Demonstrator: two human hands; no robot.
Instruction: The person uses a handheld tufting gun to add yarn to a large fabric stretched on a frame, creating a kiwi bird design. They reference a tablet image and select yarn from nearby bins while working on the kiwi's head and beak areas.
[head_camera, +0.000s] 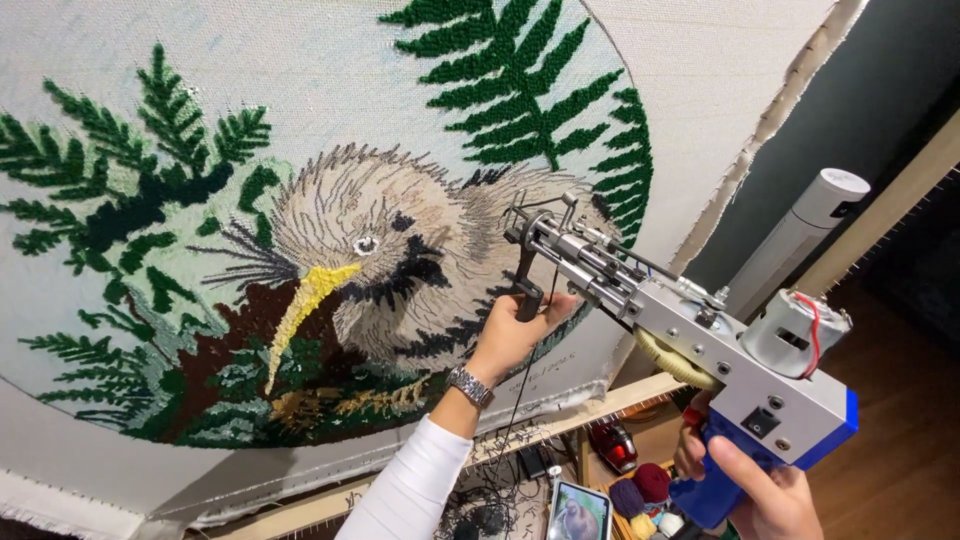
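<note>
Against tufted bird rug (330, 250), tufting gun (680, 330) axis diagonal, needle pointing up-left, both hands clamped: left hand (515, 335) front grip, right hand (750, 490) blue handle.

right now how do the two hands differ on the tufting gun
The left hand reaches up to the black front handle near the needle, wearing a wristwatch and white sleeve. The right hand is lower, wrapped round the blue rear grip, wrist out of view. Both hold the tufting gun.

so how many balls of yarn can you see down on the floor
3, clustered at the bottom right by the wooden frame: a dark red yarn ball, a purple yarn ball left of it, a small yellow yarn ball below. Others may be hidden.
</note>
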